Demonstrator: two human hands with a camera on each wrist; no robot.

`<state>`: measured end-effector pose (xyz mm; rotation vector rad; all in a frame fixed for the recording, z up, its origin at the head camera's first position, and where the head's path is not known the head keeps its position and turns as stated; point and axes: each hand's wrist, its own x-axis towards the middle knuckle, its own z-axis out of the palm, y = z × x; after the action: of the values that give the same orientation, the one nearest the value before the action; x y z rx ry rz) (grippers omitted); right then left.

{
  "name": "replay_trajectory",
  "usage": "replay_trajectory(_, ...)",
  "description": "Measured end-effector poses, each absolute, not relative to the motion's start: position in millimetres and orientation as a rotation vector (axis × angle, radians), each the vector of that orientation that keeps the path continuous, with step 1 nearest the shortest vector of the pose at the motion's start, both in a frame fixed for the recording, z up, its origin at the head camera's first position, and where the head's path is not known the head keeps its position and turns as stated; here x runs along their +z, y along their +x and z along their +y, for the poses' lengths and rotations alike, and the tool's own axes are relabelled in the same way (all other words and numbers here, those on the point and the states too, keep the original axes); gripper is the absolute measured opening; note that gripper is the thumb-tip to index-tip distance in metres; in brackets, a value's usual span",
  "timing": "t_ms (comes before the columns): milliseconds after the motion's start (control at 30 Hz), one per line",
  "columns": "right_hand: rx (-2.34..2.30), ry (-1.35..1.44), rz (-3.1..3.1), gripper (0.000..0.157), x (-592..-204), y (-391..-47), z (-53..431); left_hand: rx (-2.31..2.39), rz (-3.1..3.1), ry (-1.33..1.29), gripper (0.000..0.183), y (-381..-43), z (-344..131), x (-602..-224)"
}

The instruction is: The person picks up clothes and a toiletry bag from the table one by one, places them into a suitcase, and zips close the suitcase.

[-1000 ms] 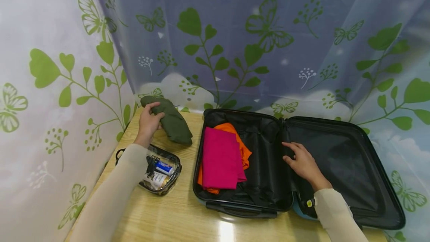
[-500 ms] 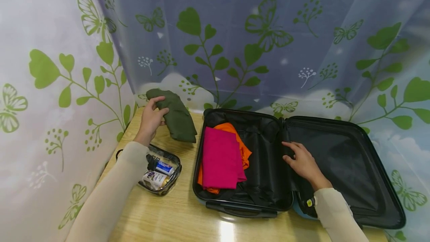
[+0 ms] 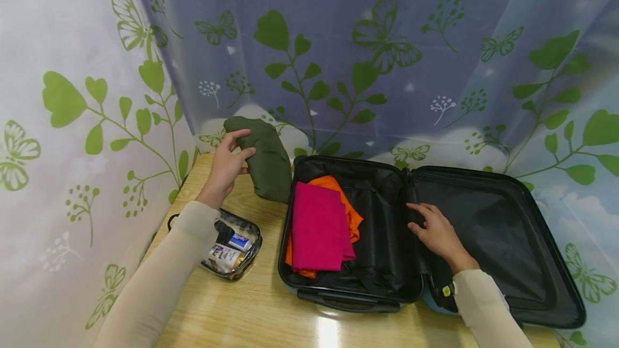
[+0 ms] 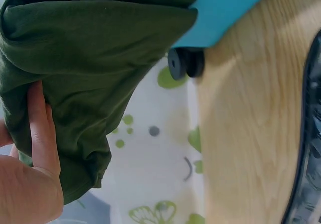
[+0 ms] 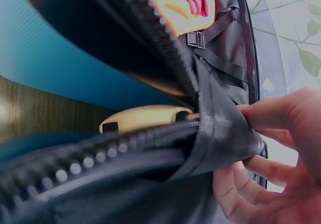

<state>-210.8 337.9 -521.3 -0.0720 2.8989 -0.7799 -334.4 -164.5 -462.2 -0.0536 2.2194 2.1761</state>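
Observation:
My left hand (image 3: 227,168) grips a dark green folded garment (image 3: 266,162), thumb on one side and fingers on the other. Held up at the suitcase's left edge, the garment hangs slanted; its exact kind cannot be told. In the left wrist view, fingers (image 4: 42,133) press into its folds. An open suitcase (image 3: 387,240) lies on the table, with a folded pink cloth (image 3: 316,230) over an orange cloth (image 3: 355,222) in its left half. My right hand (image 3: 437,232) rests at the suitcase's middle, its fingers loosely bent against the black hinge lining (image 5: 225,126).
A clear zip pouch (image 3: 251,259) with a tube and a bottle sits left of the suitcase, partly behind my left sleeve. The suitcase's right half (image 3: 483,240) lies folded out. Patterned curtains (image 3: 314,42) hang behind and left of the wooden table (image 3: 251,310).
My left hand has carried the green garment up and to the right, closer to the suitcase's left edge. My right hand has stayed in place.

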Motion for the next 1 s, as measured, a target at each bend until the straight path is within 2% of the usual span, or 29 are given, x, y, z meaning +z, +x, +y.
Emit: replay_trajectory(1000,-0.781,-0.082,2.912,0.058,-521.6,-211.1,337.4,2.167,2.117,0.136,0.051,-319.5,-131.3,-426.2)
